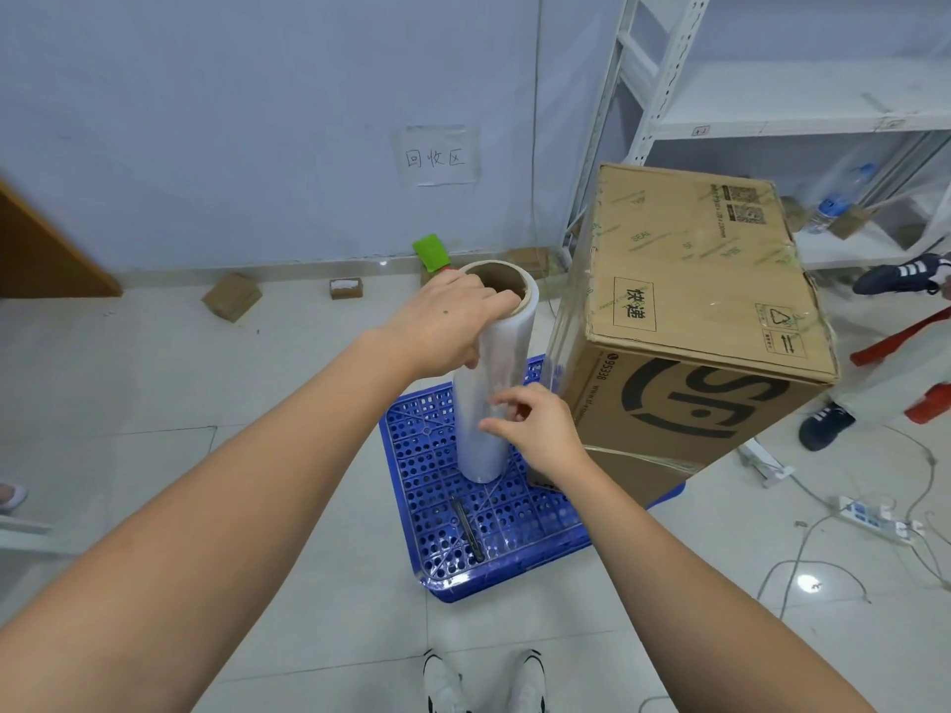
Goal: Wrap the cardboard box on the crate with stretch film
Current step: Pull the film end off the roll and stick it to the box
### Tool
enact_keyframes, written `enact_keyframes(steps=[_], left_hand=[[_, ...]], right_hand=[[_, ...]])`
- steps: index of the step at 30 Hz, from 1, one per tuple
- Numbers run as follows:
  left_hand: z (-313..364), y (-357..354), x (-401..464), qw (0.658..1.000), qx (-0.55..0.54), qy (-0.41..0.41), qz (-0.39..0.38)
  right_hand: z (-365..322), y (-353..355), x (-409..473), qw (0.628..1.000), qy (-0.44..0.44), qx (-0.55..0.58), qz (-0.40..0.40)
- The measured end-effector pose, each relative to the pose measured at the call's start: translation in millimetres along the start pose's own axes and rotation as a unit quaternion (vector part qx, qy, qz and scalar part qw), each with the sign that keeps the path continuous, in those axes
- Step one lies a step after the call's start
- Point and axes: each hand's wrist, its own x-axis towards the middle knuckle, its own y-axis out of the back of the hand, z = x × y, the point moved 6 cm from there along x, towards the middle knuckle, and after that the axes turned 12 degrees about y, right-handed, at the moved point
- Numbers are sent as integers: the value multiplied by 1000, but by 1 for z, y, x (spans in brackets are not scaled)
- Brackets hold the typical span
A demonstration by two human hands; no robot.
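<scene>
**Two hands on a film roll beside a partly wrapped box**

Two bare hands work at a tall white roll of clear stretch film (pixel 491 383) that stands upright on a blue perforated plastic crate (pixel 453 512) on the tiled floor. The left hand (pixel 453 321) grips the top of the roll, fingers curled over the rim of its brown cardboard core. The right hand (pixel 535 429) is lower down at the roll's side, thumb and fingers pinching at the film's surface, probably feeling for the loose edge.

The large brown printed cardboard box (pixel 694 321) stands on the same crate, just right of the roll. Clear film already shows on its left face and along its lower edge, so the wrapping seems partly done. A dark slim tool (pixel 467 527), possibly a knife, lies on the crate in front of the roll.

Judging by looks, the film is thin, clingy and stretchy; it will stick to itself and tear if pulled by a narrow strip, so it is best taken across a wide edge. The roll looks stiff and fairly heavy, best held by its core ends. The box appears rigid, with corners that could snag film.
</scene>
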Motion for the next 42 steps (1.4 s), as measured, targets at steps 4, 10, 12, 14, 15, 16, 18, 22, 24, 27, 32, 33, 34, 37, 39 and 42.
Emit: enact_keyframes(steps=[4, 10, 12, 14, 15, 16, 18, 22, 24, 27, 32, 33, 34, 37, 39, 42], left_hand=[[-4, -2, 2, 1000, -1, 7, -1], [-2, 0, 4, 999, 30, 36, -5], [3, 0, 6, 998, 46, 52, 8], [4, -1, 10, 996, 53, 71, 19], [4, -1, 12, 995, 54, 78, 18], [4, -2, 14, 995, 55, 79, 17], [3, -3, 16, 996, 58, 69, 18], [-5, -5, 15, 998, 19, 46, 32], [-11, -7, 14, 998, -8, 34, 51], [-21, -9, 10, 997, 0, 16, 75], [-41, -6, 8, 997, 49, 50, 15], [-45, -4, 8, 997, 50, 64, 8], [-50, -4, 7, 996, 49, 77, 5], [-61, -3, 7, 993, 41, 113, 6], [-70, -4, 6, 992, 29, 121, 11], [-82, -6, 8, 995, 5, 97, 8]], right_hand=[[10, 5, 2, 996, -49, 15, 75], [3, 9, -12, 997, -40, -29, 54], [-1, 9, -16, 997, -39, -42, 56], [-5, 5, -22, 997, -29, -51, 52], [-5, 3, -25, 997, -22, -58, 48], [-5, 3, -27, 997, -15, -58, 51], [2, 8, -26, 996, -15, -23, 79], [29, 8, -14, 996, -60, 31, 50], [38, -5, -8, 996, -87, -3, -6], [43, -19, 0, 995, -97, -21, 3], [40, -28, -2, 995, -86, -38, 18], [38, -31, -3, 996, -74, -54, 4], [36, -33, -3, 995, -63, -75, -8], [24, -39, 1, 986, -22, -156, -45], [19, -41, 4, 984, -10, -171, -44], [28, -35, 13, 997, -38, -71, 11]])
